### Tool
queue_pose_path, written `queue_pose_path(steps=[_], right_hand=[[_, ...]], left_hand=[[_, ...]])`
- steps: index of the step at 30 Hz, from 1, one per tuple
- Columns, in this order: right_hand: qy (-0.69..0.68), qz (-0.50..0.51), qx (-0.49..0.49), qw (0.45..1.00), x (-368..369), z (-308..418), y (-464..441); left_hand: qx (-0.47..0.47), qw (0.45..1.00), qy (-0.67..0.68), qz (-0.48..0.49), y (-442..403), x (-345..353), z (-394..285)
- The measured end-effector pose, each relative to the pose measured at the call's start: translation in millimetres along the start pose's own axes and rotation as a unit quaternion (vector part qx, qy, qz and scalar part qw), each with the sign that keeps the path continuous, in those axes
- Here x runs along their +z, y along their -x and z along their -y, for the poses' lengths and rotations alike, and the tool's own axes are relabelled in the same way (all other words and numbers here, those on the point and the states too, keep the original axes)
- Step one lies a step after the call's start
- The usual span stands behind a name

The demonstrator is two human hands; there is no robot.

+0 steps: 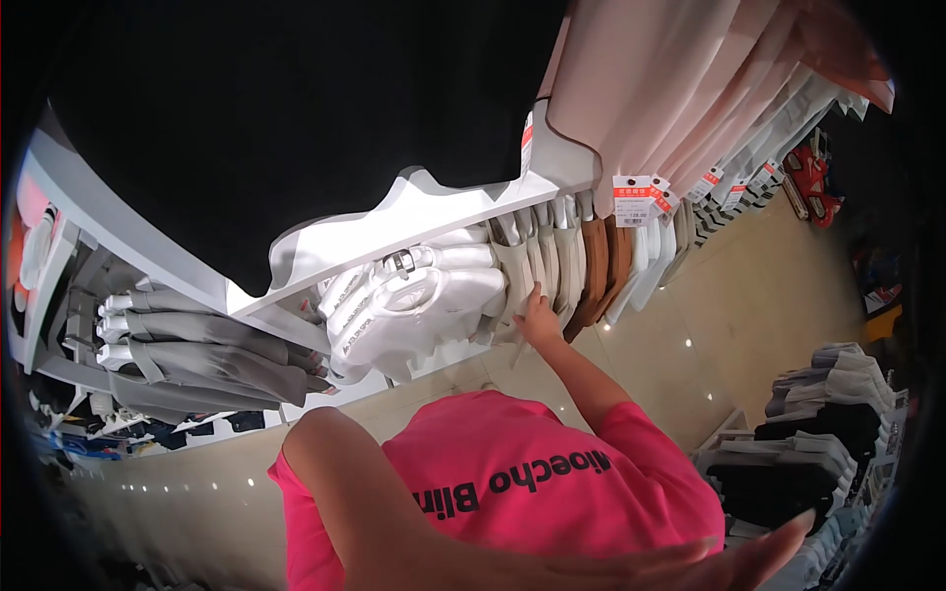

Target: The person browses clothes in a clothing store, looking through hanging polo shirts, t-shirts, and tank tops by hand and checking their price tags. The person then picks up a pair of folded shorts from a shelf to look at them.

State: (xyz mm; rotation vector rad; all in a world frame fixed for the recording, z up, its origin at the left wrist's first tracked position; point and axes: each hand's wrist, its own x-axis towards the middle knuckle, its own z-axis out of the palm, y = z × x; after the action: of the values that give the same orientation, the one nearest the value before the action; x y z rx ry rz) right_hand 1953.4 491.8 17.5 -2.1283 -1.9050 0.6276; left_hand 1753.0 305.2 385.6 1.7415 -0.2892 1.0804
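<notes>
Clothing racks, head view. Right hand (536,321) at centre frame, among beige garments (515,276) hanging in a close row below a white shelf (424,221). Fingertips touch the front edge of the cloth, index finger extended. State of its grip: cannot tell whether cloth is pinched between thumb and fingers or only touched. Left hand (680,559) at lower right, close to the lens and partly cut off; fingers stretched out, nothing seen in it. Its forearm crosses low over the pink T-shirt (532,438) the person wears.

Neighbours: white lettered T-shirts (419,300) just left of the beige row, brown garments (603,271) just right. Paper price tags (633,201) hang at upper right, below pale pink garments (641,89).

Handling, my judgement: beige pieces look light, soft and limp; likely to fold around the fingers rather than hold shape. Not fragile, though a hard tug at one edge might stretch the fabric or drag the neighbouring pieces along. Best hold probably high, near the shoulder, where the weight hangs; the lower edge would swing. Slipperiness unclear; the surface looks matt. Upper supports partly hidden by the shelf edge.
</notes>
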Motion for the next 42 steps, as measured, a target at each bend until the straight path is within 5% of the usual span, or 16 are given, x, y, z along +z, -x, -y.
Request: queue_pose_path(steps=[6, 10, 15, 19, 26, 27, 28, 29, 30, 31, 35, 42], right_hand=[[0.022, 0.021, 0.013, 0.999, -1.4, -1.7, -2.5], [-0.033, 0.021, 0.021, 0.999, 8.6, 5.1, -2.9], [-0.118, -0.024, 0.030, 0.992, 26.8, 9.9, -7.6], [-0.149, -0.032, 0.037, 0.988, 37.4, 10.5, -17.9], [-0.243, -0.099, 0.165, 0.951, 35.1, 4.7, -26.2], [-0.252, -0.119, 0.176, 0.944, 41.1, 3.4, -29.2], [-0.258, -0.125, 0.174, 0.942, 40.7, 4.9, -28.9], [-0.262, -0.139, 0.170, 0.940, 40.2, 7.4, -24.4], [-0.264, -0.152, 0.168, 0.937, 41.2, 10.6, -21.2], [-0.270, -0.153, 0.171, 0.935, 43.3, 13.2, -19.3], [-0.298, -0.173, 0.170, 0.923, 56.5, 24.6, -21.6], [-0.215, -0.224, 0.229, 0.923, 52.6, 30.3, -44.9]], left_hand=[[0.058, 0.985, -0.066, 0.151, 23.7, -28.8, 7.0], [0.018, 0.992, 0.016, 0.125, 9.5, -42.9, -10.1], [0.139, 0.976, -0.026, 0.168, 17.6, -49.6, 3.3], [0.091, 0.993, 0.011, 0.073, 29.0, -39.7, -4.7], [0.050, 0.979, 0.007, 0.197, 83.4, -96.7, -13.6], [0.021, 0.983, -0.003, 0.182, 105.9, -106.0, -13.2], [-0.077, 0.978, -0.108, -0.162, 148.0, -87.1, -10.4], [-0.181, 0.905, -0.255, -0.290, 127.2, -72.7, 1.8], [-0.289, 0.861, -0.215, -0.358, 148.8, -82.0, 14.6], [-0.395, 0.759, -0.211, -0.473, 181.7, -86.5, 31.3], [-0.655, 0.503, -0.225, -0.518, 382.5, -80.6, 71.3], [-0.717, 0.495, -0.308, -0.382, 453.8, -60.4, 49.8]])
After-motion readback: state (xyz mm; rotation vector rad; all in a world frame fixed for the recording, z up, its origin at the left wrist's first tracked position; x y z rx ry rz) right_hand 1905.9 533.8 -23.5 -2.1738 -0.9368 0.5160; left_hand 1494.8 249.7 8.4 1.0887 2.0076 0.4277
